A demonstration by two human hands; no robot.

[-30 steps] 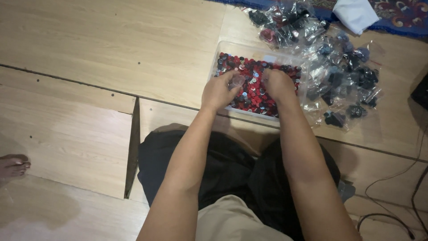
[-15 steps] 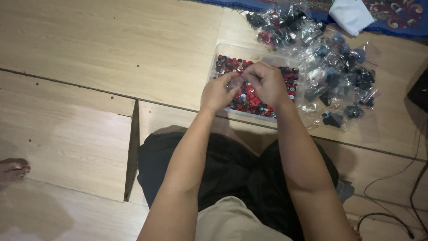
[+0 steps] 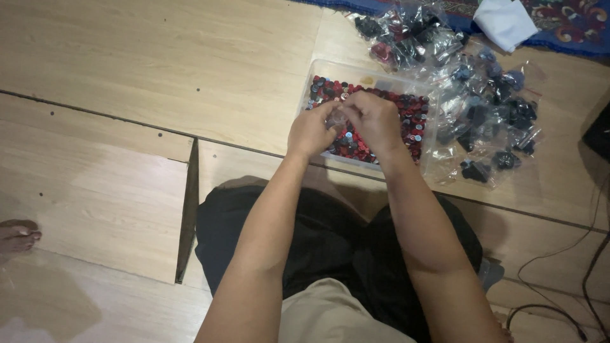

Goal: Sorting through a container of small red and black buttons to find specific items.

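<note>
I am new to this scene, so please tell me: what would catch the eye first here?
First, the clear tray of small red and black parts at top centre, where the left hand and right hand meet over it. To its right lies a heap of clear bags with dark parts, on the wooden floor.

Your two hands meet over a clear plastic tray (image 3: 316, 71) of small red and black caps (image 3: 412, 121) — it sits flat on the wooden floor (image 3: 159, 70), near its far edge, just ahead of your knees.

Clear plastic bags (image 3: 483, 121) of dark parts lie heaped right of a clear tray (image 3: 372, 162).
</note>
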